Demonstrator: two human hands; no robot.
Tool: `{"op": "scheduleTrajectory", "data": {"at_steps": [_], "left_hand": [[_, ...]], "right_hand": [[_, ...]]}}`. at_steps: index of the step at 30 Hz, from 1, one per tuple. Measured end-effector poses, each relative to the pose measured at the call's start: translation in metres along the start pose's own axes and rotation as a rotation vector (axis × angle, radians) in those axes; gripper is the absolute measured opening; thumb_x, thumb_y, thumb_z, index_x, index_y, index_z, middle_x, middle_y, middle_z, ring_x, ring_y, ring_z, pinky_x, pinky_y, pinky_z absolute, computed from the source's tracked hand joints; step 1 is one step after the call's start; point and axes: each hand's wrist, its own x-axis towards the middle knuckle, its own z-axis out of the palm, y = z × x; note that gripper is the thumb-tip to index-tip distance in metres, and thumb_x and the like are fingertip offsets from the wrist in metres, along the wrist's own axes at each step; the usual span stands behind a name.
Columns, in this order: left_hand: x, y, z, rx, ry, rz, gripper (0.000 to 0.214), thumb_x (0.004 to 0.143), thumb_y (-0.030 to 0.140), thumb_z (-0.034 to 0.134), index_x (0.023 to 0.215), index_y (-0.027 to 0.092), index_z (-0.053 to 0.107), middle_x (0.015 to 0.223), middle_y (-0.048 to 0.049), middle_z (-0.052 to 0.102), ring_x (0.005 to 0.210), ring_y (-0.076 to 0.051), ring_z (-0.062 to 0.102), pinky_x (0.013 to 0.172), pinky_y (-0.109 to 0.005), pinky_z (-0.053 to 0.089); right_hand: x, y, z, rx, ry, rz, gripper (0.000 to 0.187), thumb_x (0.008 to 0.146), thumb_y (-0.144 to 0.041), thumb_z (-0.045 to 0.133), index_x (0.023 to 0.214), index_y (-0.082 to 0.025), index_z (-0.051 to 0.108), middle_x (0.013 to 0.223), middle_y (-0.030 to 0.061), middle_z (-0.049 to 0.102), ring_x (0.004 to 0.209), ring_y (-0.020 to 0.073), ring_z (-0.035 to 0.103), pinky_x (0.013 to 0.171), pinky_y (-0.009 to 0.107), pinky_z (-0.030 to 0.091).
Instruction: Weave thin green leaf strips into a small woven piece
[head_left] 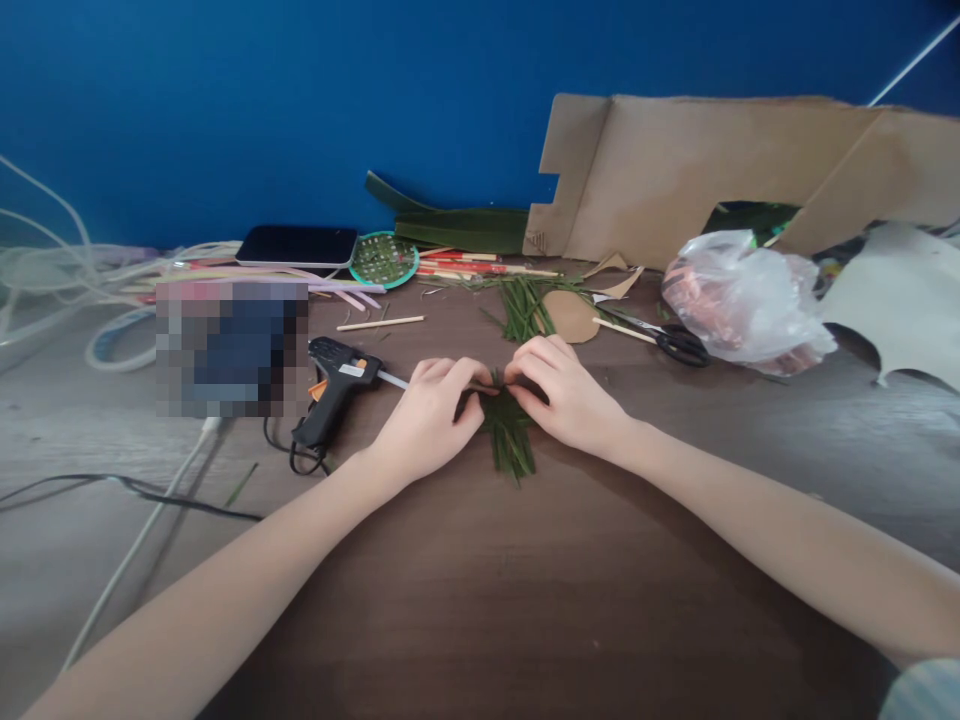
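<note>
My left hand [431,415] and my right hand [559,390] meet at the middle of the brown table [525,600]. Both have their fingers curled and pinched on a small bundle of green leaf strips [510,440] that fans out toward me. A thin stick seems to run between the fingertips at the bundle's top. A black glue gun [334,395] lies just left of my left hand, its nozzle pointing toward the bundle. More loose green strips [525,305] lie beyond my hands.
Black scissors [675,343] and a crumpled plastic bag [746,300] lie at the right. Cut cardboard [675,170] leans on the blue wall. A phone [298,245], a round green woven disc [384,259], wooden sticks [380,323], coloured straws and cables sit at the left.
</note>
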Motion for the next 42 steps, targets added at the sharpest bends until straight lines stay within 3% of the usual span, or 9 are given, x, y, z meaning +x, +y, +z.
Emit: {"op": "scheduleTrajectory", "data": {"at_steps": [14, 28, 42], "left_hand": [[-0.0005, -0.0008, 0.0000, -0.002, 0.006, 0.007, 0.018, 0.077, 0.006, 0.042, 0.088, 0.018, 0.049, 0.089, -0.0012, 0.065, 0.088, -0.016, 0.059, 0.088, -0.033, 0.040], [-0.0010, -0.0015, 0.0008, 0.013, 0.005, 0.003, 0.017, 0.078, 0.008, 0.041, 0.089, 0.019, 0.048, 0.089, -0.0009, 0.065, 0.089, -0.017, 0.059, 0.088, -0.034, 0.040], [-0.0006, -0.0006, 0.0005, 0.024, -0.008, -0.015, 0.018, 0.078, 0.008, 0.041, 0.090, 0.019, 0.049, 0.090, -0.0015, 0.065, 0.089, -0.017, 0.058, 0.088, -0.035, 0.041]], "right_hand": [[-0.0020, -0.0009, -0.0011, 0.080, 0.049, -0.061, 0.013, 0.086, -0.013, 0.046, 0.076, -0.019, 0.051, 0.083, 0.0053, 0.057, 0.081, 0.0176, 0.049, 0.078, 0.032, 0.042], [0.0015, 0.0002, -0.0012, 0.104, -0.019, 0.061, 0.001, 0.084, -0.018, 0.052, 0.084, -0.018, 0.053, 0.085, 0.0053, 0.053, 0.083, 0.0188, 0.049, 0.077, 0.034, 0.041], [0.0045, 0.0009, -0.0019, 0.171, -0.071, 0.129, 0.007, 0.081, -0.015, 0.052, 0.085, -0.019, 0.050, 0.086, 0.0045, 0.050, 0.085, 0.0188, 0.047, 0.078, 0.034, 0.039]]}}
